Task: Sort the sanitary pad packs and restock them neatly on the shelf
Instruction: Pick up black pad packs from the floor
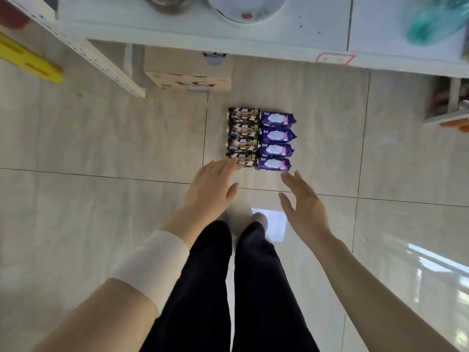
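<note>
Two tidy columns of sanitary pad packs lie on the tiled floor: several black patterned packs (243, 137) on the left and several purple packs (276, 141) on the right, touching side by side. My left hand (212, 189) stretches out with straight fingers, its tips at the nearest black pack. My right hand (303, 204) hovers with relaxed, spread fingers just below the nearest purple pack and holds nothing. A white shelf (279, 31) runs across the top of the view, above the packs.
A cardboard box (189, 69) sits on the floor under the shelf, behind the packs. A perforated shelf upright (101, 59) and a yellow strip (30, 59) slant at the left. A white bowl (243, 8) and teal plastic (436, 19) rest on the shelf. My legs stand below the hands.
</note>
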Tool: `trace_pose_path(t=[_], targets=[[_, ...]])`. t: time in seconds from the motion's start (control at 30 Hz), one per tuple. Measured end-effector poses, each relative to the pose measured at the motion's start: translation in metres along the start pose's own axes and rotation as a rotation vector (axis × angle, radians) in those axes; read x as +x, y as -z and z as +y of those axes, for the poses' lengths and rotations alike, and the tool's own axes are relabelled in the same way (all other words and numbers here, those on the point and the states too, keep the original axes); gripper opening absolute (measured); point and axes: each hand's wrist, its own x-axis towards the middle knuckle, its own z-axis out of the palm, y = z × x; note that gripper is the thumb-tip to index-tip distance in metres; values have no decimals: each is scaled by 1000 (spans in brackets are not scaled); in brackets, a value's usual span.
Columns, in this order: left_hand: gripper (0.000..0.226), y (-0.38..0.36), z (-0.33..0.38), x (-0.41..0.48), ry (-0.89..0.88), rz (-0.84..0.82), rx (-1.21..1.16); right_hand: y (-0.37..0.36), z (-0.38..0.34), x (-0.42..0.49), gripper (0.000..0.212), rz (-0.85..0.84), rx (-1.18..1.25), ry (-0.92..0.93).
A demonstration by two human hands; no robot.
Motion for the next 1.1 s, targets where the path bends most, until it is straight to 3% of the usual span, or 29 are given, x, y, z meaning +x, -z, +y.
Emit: trace_pose_path(t=[0.27, 0.43, 0.6, 0.7, 0.77, 0.97, 1.1], targets=[[48, -157, -103, 57, 25, -204, 44, -137, 94, 108, 45, -118, -46, -51], [49, -261, -167, 133, 71, -178, 35, -214, 160, 234, 43, -150, -172, -19], [55, -352, -226, 207, -29, -60, 108, -264, 204, 342, 39, -48, -278, 269], [49, -389, -259, 229, -169, 144, 77, -286, 233, 379, 37, 73, -344, 607], [48, -403, -277, 235, -244, 235, 35, -295, 251, 393, 37, 100, -411, 733], [54, -419, -305, 243, -499, 248, 75, -298, 268, 408, 43, 173, -551, 909], [43, -424, -309, 247, -531, 243, -55, -299, 272, 410, 51, 172, -594, 960]])
